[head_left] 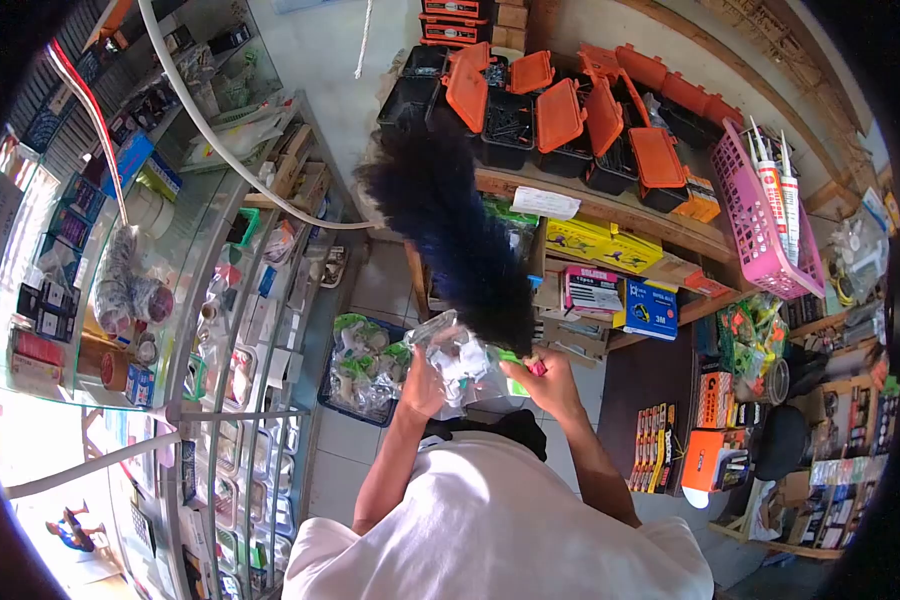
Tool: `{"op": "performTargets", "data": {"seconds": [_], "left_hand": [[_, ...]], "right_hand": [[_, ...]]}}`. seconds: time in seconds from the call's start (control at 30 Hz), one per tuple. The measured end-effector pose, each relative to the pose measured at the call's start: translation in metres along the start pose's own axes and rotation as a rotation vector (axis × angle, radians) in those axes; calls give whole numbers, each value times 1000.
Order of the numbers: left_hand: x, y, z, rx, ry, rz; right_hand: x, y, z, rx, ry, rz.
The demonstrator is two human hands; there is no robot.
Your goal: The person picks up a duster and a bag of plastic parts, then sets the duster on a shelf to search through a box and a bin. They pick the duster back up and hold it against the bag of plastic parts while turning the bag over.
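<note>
My left hand (423, 388) is closed on the side of a clear plastic bag (457, 362) with white pieces inside, too small to name. In my right hand (552, 386) is a fluffy dark duster (460, 235), gripped by its green and pink handle. The duster's head stretches up and to the left, toward the shelf of black boxes. The bag is held in front of my chest, just below the duster's lower end. Below and left of the bag stands a dark basket (365, 412) packed with other plastic-wrapped pieces.
Black boxes with orange lids (562, 118) line the shelf ahead. A pink basket (770, 225) with sealant tubes hangs over its right end. Yellow boxes (602, 245) sit underneath. A glass display case (200, 220) runs along the left; a white hose (220, 150) crosses above it.
</note>
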State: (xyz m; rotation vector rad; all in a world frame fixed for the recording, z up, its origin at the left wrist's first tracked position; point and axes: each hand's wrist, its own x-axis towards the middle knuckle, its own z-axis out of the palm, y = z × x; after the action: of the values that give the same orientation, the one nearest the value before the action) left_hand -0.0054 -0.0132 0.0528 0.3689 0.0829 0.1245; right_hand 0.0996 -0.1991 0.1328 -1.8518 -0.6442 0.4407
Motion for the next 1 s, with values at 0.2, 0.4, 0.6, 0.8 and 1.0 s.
{"op": "performTargets", "data": {"seconds": [0.2,0.4,0.6,0.8,1.0], "left_hand": [[9,-13,-27,386,219,-165],[-1,-23,-5,160,-165,-153],[5,-34,10,-3,-40,86],[-5,-23,-9,223,-134,220],[-6,12,-50,204,395,344]], "right_hand": [[10,-19,-6,-62,58,-96],[0,-3,23,-486,60,-365],[-14,15,63,-545,-63,-356],[-16,-15,50,-198,-211,-302],[-44,12,7,110,-332,60]]}}
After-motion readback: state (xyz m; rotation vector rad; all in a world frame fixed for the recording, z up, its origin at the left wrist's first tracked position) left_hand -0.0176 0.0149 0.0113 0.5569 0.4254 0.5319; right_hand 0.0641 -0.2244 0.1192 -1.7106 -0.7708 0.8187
